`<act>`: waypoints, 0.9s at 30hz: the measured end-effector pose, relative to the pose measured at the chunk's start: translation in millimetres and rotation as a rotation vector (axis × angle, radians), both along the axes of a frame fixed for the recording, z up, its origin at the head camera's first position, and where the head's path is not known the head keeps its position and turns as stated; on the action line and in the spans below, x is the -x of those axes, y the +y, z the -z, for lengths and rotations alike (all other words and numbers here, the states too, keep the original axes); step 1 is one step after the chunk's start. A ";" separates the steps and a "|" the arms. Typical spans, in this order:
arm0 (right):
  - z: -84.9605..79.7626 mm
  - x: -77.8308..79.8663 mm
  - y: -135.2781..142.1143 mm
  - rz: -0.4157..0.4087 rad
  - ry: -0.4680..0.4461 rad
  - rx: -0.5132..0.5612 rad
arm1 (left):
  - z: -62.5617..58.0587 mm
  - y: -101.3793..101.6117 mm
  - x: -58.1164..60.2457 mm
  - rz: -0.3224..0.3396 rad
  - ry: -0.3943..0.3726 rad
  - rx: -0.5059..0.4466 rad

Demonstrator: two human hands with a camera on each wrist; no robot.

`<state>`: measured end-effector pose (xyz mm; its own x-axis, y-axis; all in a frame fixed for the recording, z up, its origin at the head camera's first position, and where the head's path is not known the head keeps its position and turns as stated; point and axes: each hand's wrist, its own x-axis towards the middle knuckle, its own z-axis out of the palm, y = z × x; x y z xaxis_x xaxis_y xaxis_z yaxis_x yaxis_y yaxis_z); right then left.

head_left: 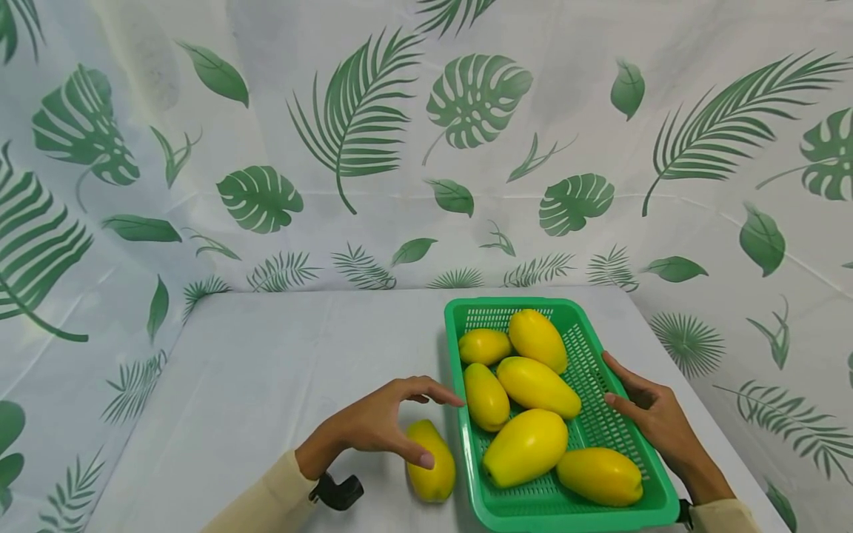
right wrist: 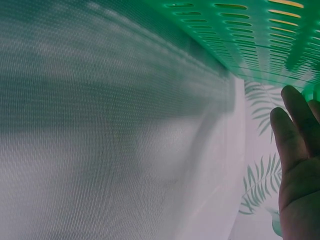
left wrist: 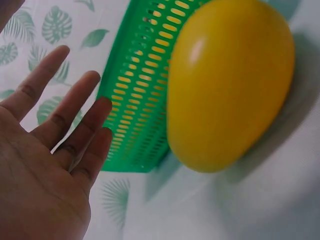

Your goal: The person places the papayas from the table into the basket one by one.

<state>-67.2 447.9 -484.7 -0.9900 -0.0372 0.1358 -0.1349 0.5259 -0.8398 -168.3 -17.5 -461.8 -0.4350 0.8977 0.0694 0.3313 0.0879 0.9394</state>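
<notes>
A green plastic basket (head_left: 586,374) with slotted walls holds several smooth yellow papaya-shaped fruits (head_left: 538,386). Another yellow fruit (head_left: 436,474) lies on the table just outside its left wall; the left wrist view shows this fruit (left wrist: 227,85) large, beside the basket wall (left wrist: 135,110). My left hand (head_left: 380,422) hovers over and left of the loose fruit, fingers spread and apart from it, forefinger reaching near the basket's left rim. At the basket's right rim rests my right hand (head_left: 660,418), its fingers extended along the outer side (right wrist: 295,125) and gripping nothing.
A white-covered table (head_left: 266,370) stretches left of the basket. Behind and at both sides hangs a white sheet (head_left: 400,244) printed with green leaves. The basket stands near the table's right edge.
</notes>
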 end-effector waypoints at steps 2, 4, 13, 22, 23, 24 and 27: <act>-0.3 0.0 -0.1 0.001 0.003 -0.003 | 4.4 -1.9 1.4 -0.001 0.000 0.001; -0.4 -0.2 -0.2 0.003 0.003 -0.005 | 8.6 -3.6 2.9 -0.001 -0.003 -0.008; 0.4 -0.4 -0.4 0.007 0.009 -0.012 | 23.4 -10.3 5.9 0.024 -0.053 -0.003; 1.9 0.1 0.7 0.004 0.020 -0.021 | 43.7 -11.9 3.8 0.039 -0.068 0.013; 2.0 0.1 0.9 0.003 0.021 -0.020 | 45.3 -11.7 3.5 0.042 -0.071 0.017; 2.1 0.1 1.1 0.002 0.021 -0.020 | 46.7 -11.3 3.3 0.045 -0.073 0.018; 2.4 0.2 1.4 0.002 0.021 -0.019 | 49.9 -10.3 2.5 0.055 -0.084 0.014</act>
<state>-67.4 449.3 -487.1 -0.9870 -0.0384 0.1562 -0.1519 0.5419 -0.8266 -170.7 -27.7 -511.7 -0.3888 0.9211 0.0215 0.2560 0.0856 0.9629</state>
